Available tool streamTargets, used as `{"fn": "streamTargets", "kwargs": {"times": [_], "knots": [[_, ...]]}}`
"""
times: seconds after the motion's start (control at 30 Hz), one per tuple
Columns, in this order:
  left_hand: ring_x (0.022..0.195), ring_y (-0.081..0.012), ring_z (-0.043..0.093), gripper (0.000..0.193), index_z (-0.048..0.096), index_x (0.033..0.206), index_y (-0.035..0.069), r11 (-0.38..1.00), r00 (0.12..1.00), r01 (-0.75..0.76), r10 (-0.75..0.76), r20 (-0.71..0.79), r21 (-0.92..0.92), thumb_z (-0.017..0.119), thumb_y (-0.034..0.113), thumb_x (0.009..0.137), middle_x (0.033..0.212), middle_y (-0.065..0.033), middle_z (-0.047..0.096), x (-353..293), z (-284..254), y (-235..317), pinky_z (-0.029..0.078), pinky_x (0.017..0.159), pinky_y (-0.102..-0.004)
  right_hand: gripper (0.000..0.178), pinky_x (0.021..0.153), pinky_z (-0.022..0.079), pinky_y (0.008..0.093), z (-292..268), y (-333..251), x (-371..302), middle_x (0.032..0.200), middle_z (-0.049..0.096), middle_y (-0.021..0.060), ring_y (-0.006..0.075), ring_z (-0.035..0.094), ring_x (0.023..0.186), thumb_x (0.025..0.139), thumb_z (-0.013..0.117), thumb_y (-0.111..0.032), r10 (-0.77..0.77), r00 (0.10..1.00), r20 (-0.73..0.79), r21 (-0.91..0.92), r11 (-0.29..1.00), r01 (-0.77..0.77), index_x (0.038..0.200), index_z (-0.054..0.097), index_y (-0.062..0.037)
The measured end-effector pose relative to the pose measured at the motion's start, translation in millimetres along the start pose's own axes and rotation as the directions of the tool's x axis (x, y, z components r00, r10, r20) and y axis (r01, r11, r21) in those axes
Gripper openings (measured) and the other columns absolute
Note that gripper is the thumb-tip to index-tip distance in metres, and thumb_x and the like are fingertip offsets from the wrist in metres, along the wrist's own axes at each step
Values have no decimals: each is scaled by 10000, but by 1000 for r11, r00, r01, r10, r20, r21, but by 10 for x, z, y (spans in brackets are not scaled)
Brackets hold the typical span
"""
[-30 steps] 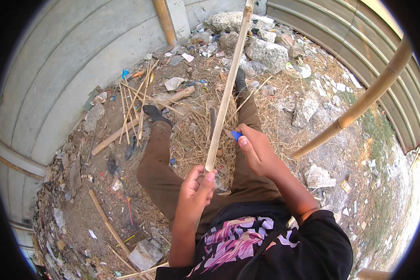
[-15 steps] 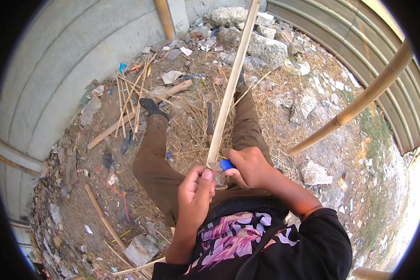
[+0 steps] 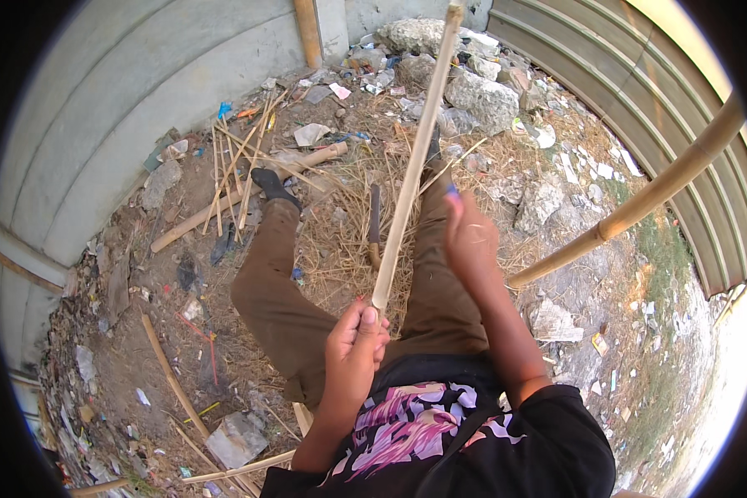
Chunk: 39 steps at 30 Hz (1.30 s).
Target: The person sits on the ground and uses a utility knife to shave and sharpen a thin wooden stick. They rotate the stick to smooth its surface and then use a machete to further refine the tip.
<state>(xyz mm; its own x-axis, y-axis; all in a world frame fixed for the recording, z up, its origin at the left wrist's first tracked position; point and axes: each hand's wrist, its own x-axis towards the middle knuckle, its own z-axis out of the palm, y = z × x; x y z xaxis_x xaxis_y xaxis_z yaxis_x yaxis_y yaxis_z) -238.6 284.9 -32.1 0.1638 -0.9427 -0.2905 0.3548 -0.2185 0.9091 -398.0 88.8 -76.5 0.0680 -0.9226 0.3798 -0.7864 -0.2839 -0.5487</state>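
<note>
A long pale split bamboo strip (image 3: 412, 177) rises from my lap and leans slightly right as it runs away from me. Thumb and fingers of my left hand (image 3: 357, 342) are closed around its near end. To the right of the strip and apart from it, my right hand (image 3: 471, 236) is raised over my right leg, somewhat smeared by motion. A small blue tool (image 3: 451, 192) pokes out at the top of that fist; most of it is hidden, so its exact kind is unclear. Between my legs lies a dark-bladed knife (image 3: 375, 217) with a wooden handle.
Thin bamboo sticks (image 3: 228, 187) lie across a thick bamboo pole (image 3: 199, 222) near my left foot. A slanting bamboo pole (image 3: 622, 217) stands at the right. Broken concrete chunks (image 3: 481, 100) sit at the back, below a grey wall (image 3: 141, 108) and a corrugated metal sheet (image 3: 606, 91).
My right hand, with the blue tool, has moved forward and right, away from the strip's near end. My left hand keeps its hold there, and the strip has shifted only slightly.
</note>
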Motion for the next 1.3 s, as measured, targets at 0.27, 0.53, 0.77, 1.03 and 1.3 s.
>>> {"fn": "streamTargets", "kwargs": {"times": [0.27,0.53,0.77,1.03,1.3], "knots": [[600,-5,367,315,588,1029,35,980,980,-172,181,-86,103,497,328,1101,699,46,474,176,-8,11,291,521,-187,408,527,422,437,-488,39,-369,620,528,137,334,564,531,1052,500,-422,-449,883,136,428,830,356,903,534,-43],[560,16,316,316,565,1057,74,971,981,-192,192,12,139,493,379,1097,692,67,439,158,34,-71,215,463,-175,455,477,441,393,-451,-285,-571,606,542,83,298,585,508,958,632,-481,-700,669,250,286,714,640,836,507,-62],[544,3,323,321,535,1006,72,998,997,49,-46,57,-48,446,361,1114,706,50,455,234,-68,-53,250,467,-185,511,452,443,347,-390,-244,-272,620,494,22,205,580,491,915,608,-585,-819,552,156,10,560,828,781,518,-101],[523,6,277,324,544,1010,79,999,999,12,-10,36,-47,471,380,1104,678,61,416,246,-53,-77,181,445,-185,442,511,453,441,-400,-154,16,646,539,110,342,588,552,969,616,-468,-717,672,185,201,697,688,822,503,-66],[567,7,331,309,553,1011,49,985,987,-157,160,-29,75,466,328,1111,701,52,452,203,-49,-101,242,484,-180,404,528,440,464,-231,-227,-491,651,558,154,394,578,571,985,616,-398,-727,601,332,496,676,544,885,487,-29]]}}
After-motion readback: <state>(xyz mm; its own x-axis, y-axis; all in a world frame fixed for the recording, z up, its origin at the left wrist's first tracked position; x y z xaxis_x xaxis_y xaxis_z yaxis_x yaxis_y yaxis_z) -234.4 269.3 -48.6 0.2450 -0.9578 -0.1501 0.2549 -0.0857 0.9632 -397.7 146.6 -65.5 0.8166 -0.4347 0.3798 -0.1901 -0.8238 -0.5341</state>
